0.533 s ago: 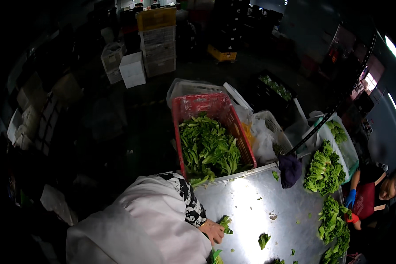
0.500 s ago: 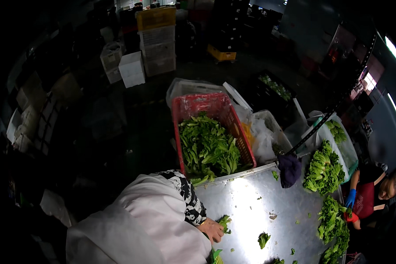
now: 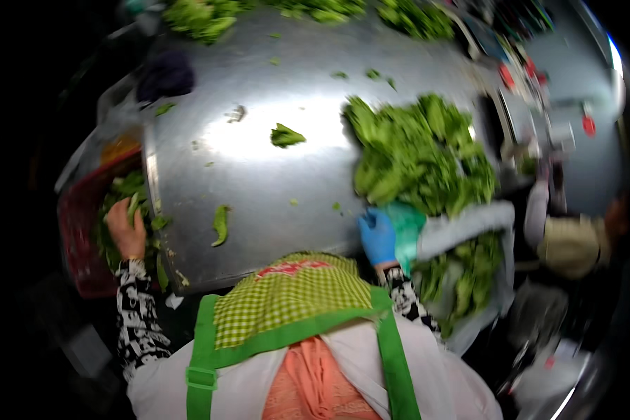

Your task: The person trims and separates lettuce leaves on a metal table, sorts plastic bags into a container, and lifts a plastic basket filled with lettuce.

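Observation:
My bare left hand [image 3: 126,229] is over the red crate [image 3: 84,269], its fingers closed on a pale green lettuce leaf [image 3: 134,207]. Leafy greens lie in the crate under it. My right hand [image 3: 379,236], in a blue glove, is at the near edge of the metal table [image 3: 280,189]. Its fingers are curled against teal-green plastic [image 3: 407,229]; what they hold, if anything, is hidden. Just beyond that hand spreads a heap of lettuce [image 3: 413,150]. More lettuce [image 3: 469,273] lies in a white-lined container [image 3: 505,245] to its right.
Loose leaves lie on the table, among them a small clump [image 3: 286,136] and a curled leaf [image 3: 220,225]. A dark purple cloth [image 3: 166,75] is at the left corner. Further lettuce [image 3: 203,17] lines the far edge. Another person [image 3: 574,238] is at the right.
The view has swung round to the right. My left hand has gone from leaves on the tabletop to the red crate. My gloved right hand has come into view.

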